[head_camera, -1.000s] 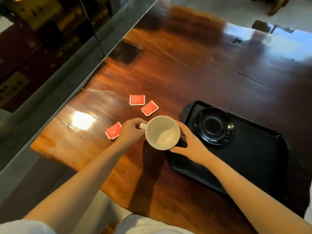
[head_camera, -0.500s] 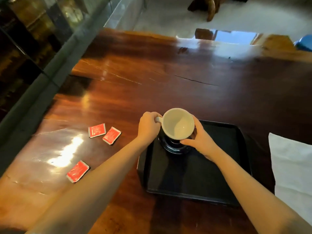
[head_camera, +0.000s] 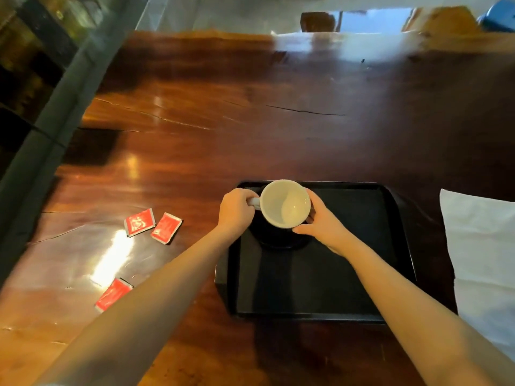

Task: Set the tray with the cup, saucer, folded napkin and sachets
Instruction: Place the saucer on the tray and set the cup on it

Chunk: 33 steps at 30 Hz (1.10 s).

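A white cup (head_camera: 284,203) is over the black saucer (head_camera: 278,240) at the far left corner of the black tray (head_camera: 315,285); whether it rests on the saucer I cannot tell. My left hand (head_camera: 235,208) grips the cup's handle. My right hand (head_camera: 320,221) cups its right side. Three red sachets lie on the wooden table left of the tray: two side by side (head_camera: 139,222) (head_camera: 166,227), one nearer me (head_camera: 113,294). A white napkin (head_camera: 485,260) lies unfolded right of the tray.
The dark wooden table (head_camera: 223,121) has a glass wall and grey ledge (head_camera: 55,87) along its left side. Beyond the far edge are pale floor, a wooden piece (head_camera: 317,20) and something blue (head_camera: 498,15) at the top right.
Both hands carried the cup from the table left of the tray to above the saucer. My view swung right, so the napkin came into sight.
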Each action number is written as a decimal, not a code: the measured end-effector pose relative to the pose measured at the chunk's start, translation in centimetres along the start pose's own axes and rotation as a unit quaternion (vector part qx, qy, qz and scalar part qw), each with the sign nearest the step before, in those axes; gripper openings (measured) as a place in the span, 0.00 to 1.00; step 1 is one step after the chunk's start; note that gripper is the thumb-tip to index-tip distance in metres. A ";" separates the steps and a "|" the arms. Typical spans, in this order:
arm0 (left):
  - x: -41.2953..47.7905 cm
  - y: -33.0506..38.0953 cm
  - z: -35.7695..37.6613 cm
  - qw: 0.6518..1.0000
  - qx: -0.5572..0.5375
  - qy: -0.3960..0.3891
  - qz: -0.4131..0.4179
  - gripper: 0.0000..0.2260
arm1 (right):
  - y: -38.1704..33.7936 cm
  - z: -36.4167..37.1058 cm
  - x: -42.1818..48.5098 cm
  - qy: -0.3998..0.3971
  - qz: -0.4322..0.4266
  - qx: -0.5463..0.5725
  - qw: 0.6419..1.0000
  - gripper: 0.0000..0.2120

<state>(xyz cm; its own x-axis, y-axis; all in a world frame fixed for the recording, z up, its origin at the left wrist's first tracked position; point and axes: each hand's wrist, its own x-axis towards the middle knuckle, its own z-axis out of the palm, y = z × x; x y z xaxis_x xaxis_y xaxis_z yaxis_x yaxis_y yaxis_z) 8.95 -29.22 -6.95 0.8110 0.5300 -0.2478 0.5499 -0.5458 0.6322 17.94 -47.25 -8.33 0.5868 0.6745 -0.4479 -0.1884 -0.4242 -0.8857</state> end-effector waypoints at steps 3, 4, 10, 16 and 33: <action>0.1 -0.5 0.5 1.000 0.005 -0.004 -0.009 0.13 | 0.3 0.2 0.2 -0.003 0.010 -0.006 1.000 0.44; 0.1 -0.6 0.5 1.000 0.011 -0.005 -0.010 0.13 | 0.4 0.3 0.3 -0.005 0.013 -0.008 1.000 0.44; 0.2 -1.1 0.5 0.999 0.039 -0.006 0.000 0.11 | 0.9 0.5 0.5 -0.013 0.019 -0.011 1.000 0.44; 0.8 -1.7 0.7 0.999 0.045 -0.025 -0.004 0.11 | 0.5 0.4 0.5 -0.022 0.033 -0.009 0.999 0.44; -1.4 3.9 -3.5 0.991 0.107 -0.029 0.070 0.17 | -1.3 -8.3 -6.0 -0.007 0.073 -0.140 0.987 0.34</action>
<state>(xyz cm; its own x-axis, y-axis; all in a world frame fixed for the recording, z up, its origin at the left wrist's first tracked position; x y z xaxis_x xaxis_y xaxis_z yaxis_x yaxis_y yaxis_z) 9.28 -29.82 -1.61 0.8891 0.4047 -0.2139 0.4559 -0.7398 0.4948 21.24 -55.76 -3.49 0.5577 0.6010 -0.5725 -0.0437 -0.6675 -0.7433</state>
